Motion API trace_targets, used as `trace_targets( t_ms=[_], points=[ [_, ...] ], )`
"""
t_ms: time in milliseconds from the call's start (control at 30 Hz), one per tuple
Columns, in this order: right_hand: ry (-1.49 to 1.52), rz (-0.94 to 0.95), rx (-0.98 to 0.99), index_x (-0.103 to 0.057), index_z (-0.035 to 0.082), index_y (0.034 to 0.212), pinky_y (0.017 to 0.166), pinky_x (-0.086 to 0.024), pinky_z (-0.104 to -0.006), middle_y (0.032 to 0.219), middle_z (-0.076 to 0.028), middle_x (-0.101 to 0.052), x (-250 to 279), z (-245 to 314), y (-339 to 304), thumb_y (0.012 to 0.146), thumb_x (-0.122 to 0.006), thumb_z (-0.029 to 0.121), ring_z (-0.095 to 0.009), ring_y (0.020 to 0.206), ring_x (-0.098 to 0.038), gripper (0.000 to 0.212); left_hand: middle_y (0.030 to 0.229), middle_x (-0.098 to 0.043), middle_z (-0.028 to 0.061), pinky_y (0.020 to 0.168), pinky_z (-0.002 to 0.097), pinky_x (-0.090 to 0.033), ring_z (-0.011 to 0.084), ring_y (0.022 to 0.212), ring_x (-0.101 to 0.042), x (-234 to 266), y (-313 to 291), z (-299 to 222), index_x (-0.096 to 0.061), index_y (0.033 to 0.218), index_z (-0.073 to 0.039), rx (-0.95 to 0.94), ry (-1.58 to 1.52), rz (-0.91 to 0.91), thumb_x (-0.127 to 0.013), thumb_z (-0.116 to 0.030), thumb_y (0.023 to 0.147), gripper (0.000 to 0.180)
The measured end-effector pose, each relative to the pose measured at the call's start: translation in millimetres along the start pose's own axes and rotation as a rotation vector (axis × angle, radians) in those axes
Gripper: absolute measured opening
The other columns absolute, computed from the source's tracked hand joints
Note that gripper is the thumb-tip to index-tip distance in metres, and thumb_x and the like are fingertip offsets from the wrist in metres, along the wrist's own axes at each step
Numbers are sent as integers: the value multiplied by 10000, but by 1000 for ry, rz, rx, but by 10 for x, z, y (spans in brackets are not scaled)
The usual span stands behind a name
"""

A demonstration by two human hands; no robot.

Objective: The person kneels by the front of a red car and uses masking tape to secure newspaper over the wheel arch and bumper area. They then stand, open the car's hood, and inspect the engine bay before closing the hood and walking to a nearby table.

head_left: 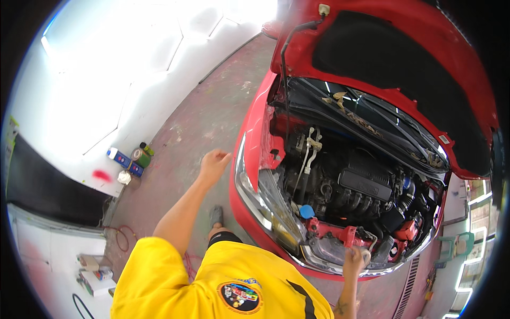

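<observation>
A red car's hood (297, 48) is propped up over its engine bay, with a black engine cover (365, 184) in the middle. My right hand (351, 260) is closed on a pale roll of tape (365, 256), close above the car's front edge. My left hand (214, 167) is raised beside the left headlight (265, 199), apart from the car. Its fingers are loosely bent and I see nothing in them. A blue reservoir cap (306, 211) lies between my hands, behind that headlight.
A thin prop rod (285, 64) stands at the hood's left side. Dry leaves (361, 121) lie below the windshield. A blue box (126, 161) and a green can (141, 156) are by the white wall. A red hose (123, 238) curls on the floor. A green stool (456, 245) stands right.
</observation>
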State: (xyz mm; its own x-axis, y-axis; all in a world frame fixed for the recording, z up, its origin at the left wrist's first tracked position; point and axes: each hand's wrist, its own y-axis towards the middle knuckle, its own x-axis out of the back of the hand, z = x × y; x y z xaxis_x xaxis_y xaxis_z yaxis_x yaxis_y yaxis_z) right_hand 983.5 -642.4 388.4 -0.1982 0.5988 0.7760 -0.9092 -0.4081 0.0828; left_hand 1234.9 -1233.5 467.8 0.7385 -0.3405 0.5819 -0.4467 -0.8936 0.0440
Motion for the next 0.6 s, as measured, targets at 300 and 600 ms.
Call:
trace_targets(
  t_ms=[300, 600],
  points=[
    [-508, -212, -529, -754, -7, 1048, 629, -527, -439, 721, -144, -701, -1032, 225, -1569, 909, -793, 196, -271, 647, -675, 249, 1557, -490, 257, 1120, 508, -481, 428, 1407, -520, -809, 3222, -800, -501, 1530, -100, -335, 135, 123, -843, -338, 847, 800],
    [-419, -38, -984, -777, -13, 976, 667, -573, -436, 732, -171, -744, -2076, 2124, -2298, 873, -808, 210, -290, 687, -730, 247, 1712, -224, 317, 1226, 598, -365, 506, 1557, -326, -1271, 4387, -1056, -146, 1729, -288, -408, 220, 392, -939, -402, 678, 1322]
  ],
)
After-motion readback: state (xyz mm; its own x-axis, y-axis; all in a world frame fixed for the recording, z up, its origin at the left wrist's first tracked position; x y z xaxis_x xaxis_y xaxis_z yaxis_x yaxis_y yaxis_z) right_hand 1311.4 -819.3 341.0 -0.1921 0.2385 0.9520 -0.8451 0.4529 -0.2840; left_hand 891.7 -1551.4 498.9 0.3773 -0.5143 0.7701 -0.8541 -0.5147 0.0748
